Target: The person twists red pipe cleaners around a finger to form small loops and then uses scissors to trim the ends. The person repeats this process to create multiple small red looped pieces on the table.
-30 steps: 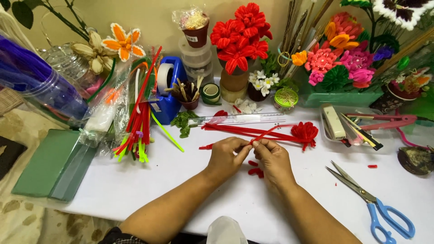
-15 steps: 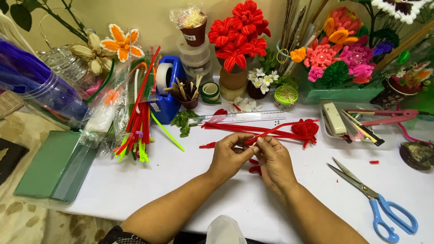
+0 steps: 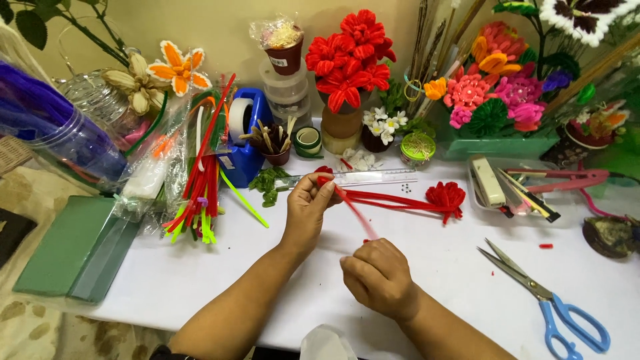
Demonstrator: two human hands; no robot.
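Note:
My left hand [image 3: 308,205] is raised over the white table [image 3: 160,280], pinching the upper end of a red pipe cleaner [image 3: 352,212]. My right hand [image 3: 377,275] sits closer to me and grips the lower end of the same pipe cleaner, which runs blurred and slanted between the two hands. Behind them lies a bundle of red pipe cleaners [image 3: 400,200] ending in a small red pipe-cleaner flower [image 3: 445,196]. A clear ruler [image 3: 373,178] lies just beyond the bundle.
Blue-handled scissors [image 3: 553,307] lie at the right. A bag of coloured pipe cleaners [image 3: 200,180], a blue tape dispenser [image 3: 245,137] and green foam blocks [image 3: 73,247] are at the left. Flower pots [image 3: 347,73] and a tool tray [image 3: 513,193] line the back.
Both hands were close together low over the table. Now the left hand has lifted up and away, and the right has drawn back toward me, stretching one red pipe cleaner between them.

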